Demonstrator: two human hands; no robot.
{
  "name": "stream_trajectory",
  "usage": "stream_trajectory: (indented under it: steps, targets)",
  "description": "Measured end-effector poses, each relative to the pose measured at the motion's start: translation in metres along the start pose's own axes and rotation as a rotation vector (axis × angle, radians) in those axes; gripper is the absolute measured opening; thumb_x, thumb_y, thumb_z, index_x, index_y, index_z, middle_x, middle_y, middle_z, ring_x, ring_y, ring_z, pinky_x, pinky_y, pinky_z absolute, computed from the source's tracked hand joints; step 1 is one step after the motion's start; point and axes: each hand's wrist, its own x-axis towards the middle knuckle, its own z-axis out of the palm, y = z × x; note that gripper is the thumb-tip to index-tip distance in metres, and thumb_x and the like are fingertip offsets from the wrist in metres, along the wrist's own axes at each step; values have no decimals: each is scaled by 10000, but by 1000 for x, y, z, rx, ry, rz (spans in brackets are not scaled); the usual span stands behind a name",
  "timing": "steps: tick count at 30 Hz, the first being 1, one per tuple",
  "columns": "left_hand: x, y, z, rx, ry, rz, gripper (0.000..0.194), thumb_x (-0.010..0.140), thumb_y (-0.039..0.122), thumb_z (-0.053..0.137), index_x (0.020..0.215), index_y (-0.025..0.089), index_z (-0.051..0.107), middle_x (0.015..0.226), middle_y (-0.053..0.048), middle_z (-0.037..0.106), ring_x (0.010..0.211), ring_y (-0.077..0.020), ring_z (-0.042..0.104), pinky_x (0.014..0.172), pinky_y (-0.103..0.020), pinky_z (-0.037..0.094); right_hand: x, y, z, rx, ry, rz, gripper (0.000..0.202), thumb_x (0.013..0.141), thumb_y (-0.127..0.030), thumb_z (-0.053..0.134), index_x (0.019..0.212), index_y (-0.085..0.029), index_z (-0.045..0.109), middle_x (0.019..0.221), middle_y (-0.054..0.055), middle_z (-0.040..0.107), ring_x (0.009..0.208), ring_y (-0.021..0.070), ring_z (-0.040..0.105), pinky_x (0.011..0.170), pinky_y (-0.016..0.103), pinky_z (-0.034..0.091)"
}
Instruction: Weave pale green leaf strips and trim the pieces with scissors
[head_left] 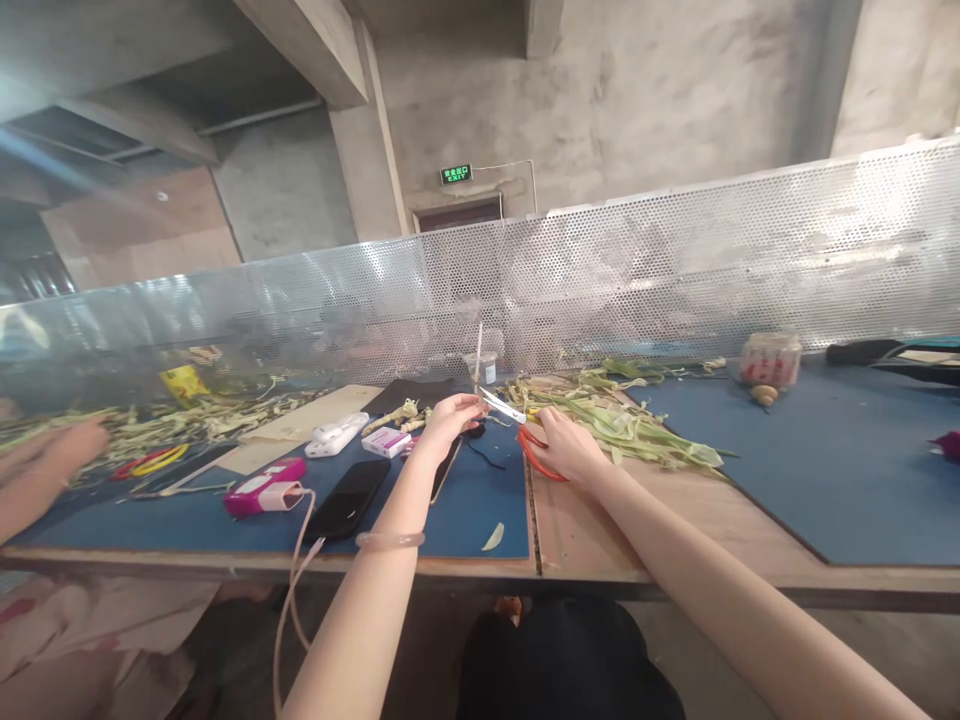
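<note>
My right hand point(568, 445) is wrapped round the handles of a pair of red-handled scissors point(505, 406), whose pale blades point left and up. The blade tips reach the fingertips of my left hand point(448, 422). Its thumb and fingers are pinched together, and whatever they grip is too small to tell. Beyond the scissors, to the right, lies a heap of green and yellowish plant stalks and leaves point(637, 430). A single pale leaf piece point(493, 537) rests near the table's front edge.
A black phone point(351, 502), a magenta and white device point(262, 487) with a cable, and a small box point(386, 442) lie left. A co-worker's hand point(71, 450) is at far left, near more stalks point(225, 415). A perforated metal screen point(637, 265) runs behind; a jar point(771, 358) stands right.
</note>
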Motion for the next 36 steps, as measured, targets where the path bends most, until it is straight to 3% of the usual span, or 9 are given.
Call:
stream_trajectory:
  steps: [36]
  targets:
    - [0,0,0,-36,-32,1,312,603,260,709,867,120,620,885,-94,644,772,-141,609,624,-225,463,0,0,5,-19,7,14,413,817,-540,332,979,-173,427,950,90,555,805,207,556,551,258,319]
